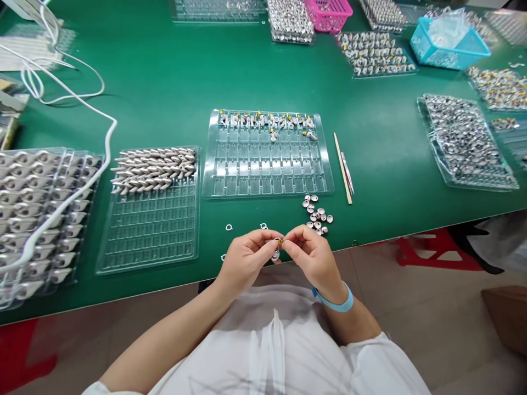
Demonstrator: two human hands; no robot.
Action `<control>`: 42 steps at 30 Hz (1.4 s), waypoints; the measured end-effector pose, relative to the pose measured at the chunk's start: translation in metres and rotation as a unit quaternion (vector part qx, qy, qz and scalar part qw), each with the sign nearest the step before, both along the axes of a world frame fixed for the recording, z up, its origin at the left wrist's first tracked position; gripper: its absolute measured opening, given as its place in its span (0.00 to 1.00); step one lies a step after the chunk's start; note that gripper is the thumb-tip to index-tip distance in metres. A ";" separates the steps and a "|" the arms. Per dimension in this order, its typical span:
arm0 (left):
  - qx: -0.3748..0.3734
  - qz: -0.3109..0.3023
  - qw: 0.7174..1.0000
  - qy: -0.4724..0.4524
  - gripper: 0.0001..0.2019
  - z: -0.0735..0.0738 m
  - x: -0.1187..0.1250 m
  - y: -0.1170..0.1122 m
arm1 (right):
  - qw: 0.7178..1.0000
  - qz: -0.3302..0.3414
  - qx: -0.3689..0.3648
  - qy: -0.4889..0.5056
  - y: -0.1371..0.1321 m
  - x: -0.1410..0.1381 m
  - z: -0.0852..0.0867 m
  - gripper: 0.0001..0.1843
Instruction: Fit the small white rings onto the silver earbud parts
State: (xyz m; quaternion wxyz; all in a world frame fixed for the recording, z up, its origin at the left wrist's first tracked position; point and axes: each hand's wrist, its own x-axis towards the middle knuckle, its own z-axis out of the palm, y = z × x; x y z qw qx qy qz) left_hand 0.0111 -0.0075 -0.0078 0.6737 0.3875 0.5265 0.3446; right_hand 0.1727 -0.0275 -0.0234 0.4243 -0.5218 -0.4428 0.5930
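My left hand and my right hand meet at the table's near edge, fingers pinched together on a small white part with a yellow tip. A small pile of round silver-white caps lies just beyond my right hand. Two tiny rings rest on the green mat beyond my left hand. Straight ahead sits a clear compartment tray with one row of finished pieces along its far side.
A clear tray with a stack of white parts lies left, and a fuller tray crossed by a white cable further left. A wooden stick and tweezers lie right of the centre tray. More filled trays, pink and blue baskets stand behind.
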 end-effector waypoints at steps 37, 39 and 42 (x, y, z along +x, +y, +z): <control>0.315 -0.084 0.938 0.117 0.13 -0.014 -0.011 -0.007 | 0.996 0.067 0.012 -0.065 0.009 0.006 0.010 0.08; 0.314 -0.074 0.937 0.133 0.13 -0.015 -0.011 -0.007 | 0.996 0.060 0.010 -0.065 0.010 0.004 0.007 0.08; 0.286 -0.065 0.945 0.144 0.12 -0.016 -0.010 -0.007 | 0.995 0.062 0.014 -0.078 0.012 0.002 0.004 0.09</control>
